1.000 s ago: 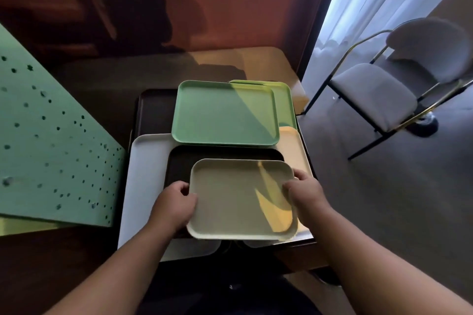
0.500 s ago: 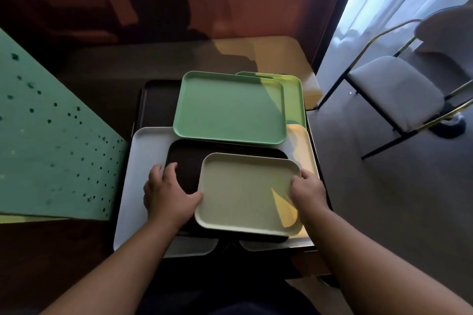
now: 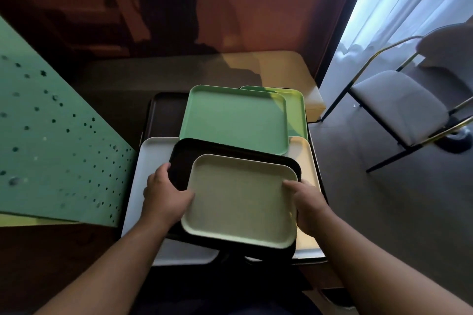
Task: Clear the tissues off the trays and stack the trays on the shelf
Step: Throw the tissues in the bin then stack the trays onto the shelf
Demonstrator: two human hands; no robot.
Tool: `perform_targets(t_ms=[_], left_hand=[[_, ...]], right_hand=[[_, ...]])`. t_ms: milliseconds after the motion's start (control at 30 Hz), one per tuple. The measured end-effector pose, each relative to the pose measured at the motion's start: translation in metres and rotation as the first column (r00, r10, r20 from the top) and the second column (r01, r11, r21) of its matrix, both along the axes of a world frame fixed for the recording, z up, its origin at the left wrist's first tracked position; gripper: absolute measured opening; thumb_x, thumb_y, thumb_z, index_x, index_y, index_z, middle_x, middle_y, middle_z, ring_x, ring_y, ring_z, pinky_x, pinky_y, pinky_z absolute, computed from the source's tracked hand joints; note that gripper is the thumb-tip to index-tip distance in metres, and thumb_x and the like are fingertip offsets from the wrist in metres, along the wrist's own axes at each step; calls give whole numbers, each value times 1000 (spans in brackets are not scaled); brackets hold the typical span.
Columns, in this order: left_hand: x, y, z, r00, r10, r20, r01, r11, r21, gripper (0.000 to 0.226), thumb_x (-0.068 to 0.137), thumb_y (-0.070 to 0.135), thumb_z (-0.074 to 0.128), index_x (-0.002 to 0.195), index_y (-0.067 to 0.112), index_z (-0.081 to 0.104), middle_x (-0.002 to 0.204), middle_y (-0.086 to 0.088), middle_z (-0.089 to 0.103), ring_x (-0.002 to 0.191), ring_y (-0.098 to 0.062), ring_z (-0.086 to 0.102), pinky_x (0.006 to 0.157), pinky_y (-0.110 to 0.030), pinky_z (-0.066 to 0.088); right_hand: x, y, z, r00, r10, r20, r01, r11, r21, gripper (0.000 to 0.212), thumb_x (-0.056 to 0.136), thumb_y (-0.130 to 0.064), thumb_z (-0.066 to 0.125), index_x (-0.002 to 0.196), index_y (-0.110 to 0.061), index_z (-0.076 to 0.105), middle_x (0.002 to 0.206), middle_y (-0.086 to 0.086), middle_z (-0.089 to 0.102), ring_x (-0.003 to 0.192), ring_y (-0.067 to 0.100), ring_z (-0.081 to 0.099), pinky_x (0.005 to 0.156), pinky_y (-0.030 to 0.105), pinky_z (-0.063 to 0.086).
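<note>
Cream tray (image 3: 240, 202) empty atop black tray (image 3: 184, 161), left hand (image 3: 163, 197) and right hand (image 3: 307, 207) grip holding both

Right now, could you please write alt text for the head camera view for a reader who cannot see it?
Two bare hands grip a black tray carrying a smaller beige tray, the left hand and right hand on opposite edges. Beneath and behind lie a white tray, two green trays and a dark one; a grey chair stands at right.

bare forearms, left hand (image 3: 165, 195), right hand (image 3: 308, 208)
</note>
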State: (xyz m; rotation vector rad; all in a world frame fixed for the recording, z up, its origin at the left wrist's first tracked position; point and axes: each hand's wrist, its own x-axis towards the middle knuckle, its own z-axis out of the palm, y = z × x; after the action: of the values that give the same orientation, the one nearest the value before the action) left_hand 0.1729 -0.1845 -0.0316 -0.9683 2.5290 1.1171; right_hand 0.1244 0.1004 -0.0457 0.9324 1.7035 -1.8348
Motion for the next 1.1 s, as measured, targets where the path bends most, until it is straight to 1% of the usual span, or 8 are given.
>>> perform_targets(t_ms=[133,233,333,433,533,767,933,1100], left_hand=[[-24,-15,36,981,65,-183,-45,992,114,95,71,31,82,153,18,35,146,-8,52,128,-29,54,106,-46,46],[-40,-31,56,906,322,-275,-256,934,249,84,79,41,80,148,14,41,130,-3,59,115,-25,59,92,-41,50],[-41,-22,67,801,592,-88,-366,602,710,51,83,49,73,119,16,59,114,-7,62,100,-28,64,82,-45,54],[-32,25,64,874,486,23,-239,389,890,26,90,38,70,105,18,66,102,-8,74,91,-26,71,92,-47,54],[-38,46,52,831,555,14,-272,386,881,59,76,29,85,126,8,62,112,-17,76,96,-34,75,91,-56,57],[-68,10,24,746,664,-49,-404,510,759,32,85,14,77,114,11,63,109,-18,74,91,-35,73,83,-53,60],[-83,-15,10,756,639,-144,-354,584,731,24,89,13,72,111,14,64,109,-17,73,93,-35,72,84,-53,59],[-91,-19,0,762,634,-131,-351,574,740,18,91,14,69,108,17,65,105,-15,73,90,-34,71,82,-52,59]], right_hand=[[-7,-1,18,995,-84,-54,79,993,-93,19,101,-12,55,115,-5,67,88,17,79,73,33,75,63,43,63],[-18,-7,30,970,-228,-91,208,960,-186,26,102,-15,56,124,-4,65,104,21,78,90,38,76,75,52,63],[-26,-29,40,922,-369,-115,330,907,-263,26,103,-17,54,126,-7,62,109,18,77,93,37,77,74,50,63],[-26,-63,47,888,-442,-130,381,863,-331,26,103,-16,56,128,-9,61,114,15,76,99,34,76,86,50,62],[-23,-88,50,890,-436,-135,367,859,-356,15,103,-9,56,115,-16,61,121,14,72,110,34,71,100,53,55],[-23,-86,44,985,-7,-173,-47,950,-309,27,100,-24,64,126,-19,60,120,8,75,108,27,73,87,42,59],[-79,-41,14,983,46,-179,-16,987,163,33,102,-43,53,115,-14,64,107,9,67,94,24,62,83,39,48],[-142,-21,-12,940,339,35,-264,659,704,53,92,-33,57,141,-15,52,133,13,59,118,33,57,101,44,49]])
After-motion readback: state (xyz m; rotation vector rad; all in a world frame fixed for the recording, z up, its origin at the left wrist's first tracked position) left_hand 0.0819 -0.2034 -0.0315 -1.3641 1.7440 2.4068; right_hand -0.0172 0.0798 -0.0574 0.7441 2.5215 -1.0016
